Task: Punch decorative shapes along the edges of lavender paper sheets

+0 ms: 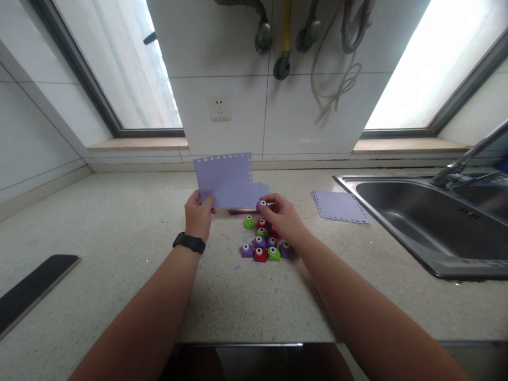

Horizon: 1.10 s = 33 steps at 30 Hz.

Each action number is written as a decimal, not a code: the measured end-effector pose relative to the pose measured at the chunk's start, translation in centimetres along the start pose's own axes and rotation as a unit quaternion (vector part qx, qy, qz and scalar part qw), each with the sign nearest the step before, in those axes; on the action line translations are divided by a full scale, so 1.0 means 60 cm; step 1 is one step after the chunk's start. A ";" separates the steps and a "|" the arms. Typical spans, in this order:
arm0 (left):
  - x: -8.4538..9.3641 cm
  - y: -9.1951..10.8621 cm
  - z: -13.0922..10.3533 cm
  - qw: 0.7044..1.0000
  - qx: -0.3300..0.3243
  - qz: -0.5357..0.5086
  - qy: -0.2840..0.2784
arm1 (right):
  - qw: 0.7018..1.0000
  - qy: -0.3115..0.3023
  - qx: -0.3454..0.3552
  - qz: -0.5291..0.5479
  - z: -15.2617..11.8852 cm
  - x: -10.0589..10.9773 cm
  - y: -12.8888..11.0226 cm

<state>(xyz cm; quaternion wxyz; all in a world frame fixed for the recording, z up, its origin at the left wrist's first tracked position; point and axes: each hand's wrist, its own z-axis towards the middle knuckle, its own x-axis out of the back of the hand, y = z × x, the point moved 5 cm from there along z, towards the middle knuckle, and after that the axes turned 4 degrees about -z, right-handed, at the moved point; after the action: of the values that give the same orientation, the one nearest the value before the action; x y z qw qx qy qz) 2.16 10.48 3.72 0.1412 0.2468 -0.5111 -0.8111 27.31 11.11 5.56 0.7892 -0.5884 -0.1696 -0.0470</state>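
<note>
My left hand [199,216] grips the lower left corner of a purple paper sheet [226,180], held up off the counter. Punched shapes run along the sheet's top and right edges. In my right hand [282,216], thumb and fingers close on a purple craft punch [262,205], near the sheet's lower right corner. Below sits a cluster of several green, red and purple punches, among them a red punch [260,254] and a green punch [273,254]. My right hand partly hides the cluster. Behind the raised sheet lies a stack of coloured paper [261,189], partly covered.
Punched purple sheets [341,206] lie on the right, beside a steel sink [416,227] with a faucet [456,169]. Small purple paper scraps [237,267] dot the counter [119,227]. A dark flat object [35,286] rests at the left. Pipes and a socket [219,108] are on the wall.
</note>
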 end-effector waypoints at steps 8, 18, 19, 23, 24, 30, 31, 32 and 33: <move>0.001 -0.003 0.002 1.000 -0.012 0.004 -0.010 | 0.995 0.040 0.001 0.091 0.012 0.004 0.013; -0.003 0.003 -0.003 1.000 -0.016 0.013 -0.020 | 0.968 0.101 -0.046 0.226 0.021 0.016 0.032; -0.004 0.002 -0.003 1.000 -0.016 0.012 -0.021 | 0.965 0.104 -0.047 0.237 0.021 0.016 0.032; -0.004 0.004 -0.004 0.999 -0.018 0.016 -0.026 | 0.958 0.104 -0.060 0.261 0.019 0.017 0.030; -0.004 0.005 -0.004 0.999 -0.019 0.018 -0.027 | 0.955 0.103 -0.067 0.271 0.018 0.017 0.029; -0.009 0.015 -0.010 0.998 -0.028 0.027 -0.043 | 0.943 0.067 -0.046 0.323 0.019 0.010 0.022; -0.009 0.016 -0.011 0.998 -0.028 0.025 -0.045 | 0.944 0.060 -0.041 0.322 0.019 0.009 0.022; -0.010 0.016 -0.012 0.998 -0.028 0.022 -0.046 | 0.945 0.054 -0.037 0.320 0.019 0.007 0.021; -0.011 0.017 -0.012 0.998 -0.027 0.020 -0.048 | 0.946 0.049 -0.033 0.320 0.019 0.006 0.021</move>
<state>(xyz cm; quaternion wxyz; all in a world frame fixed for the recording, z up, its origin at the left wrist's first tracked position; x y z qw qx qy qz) 3.07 9.79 4.52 0.1396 0.1934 -0.5001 -0.8325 27.74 12.61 4.82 0.7504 -0.6340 0.0684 0.1737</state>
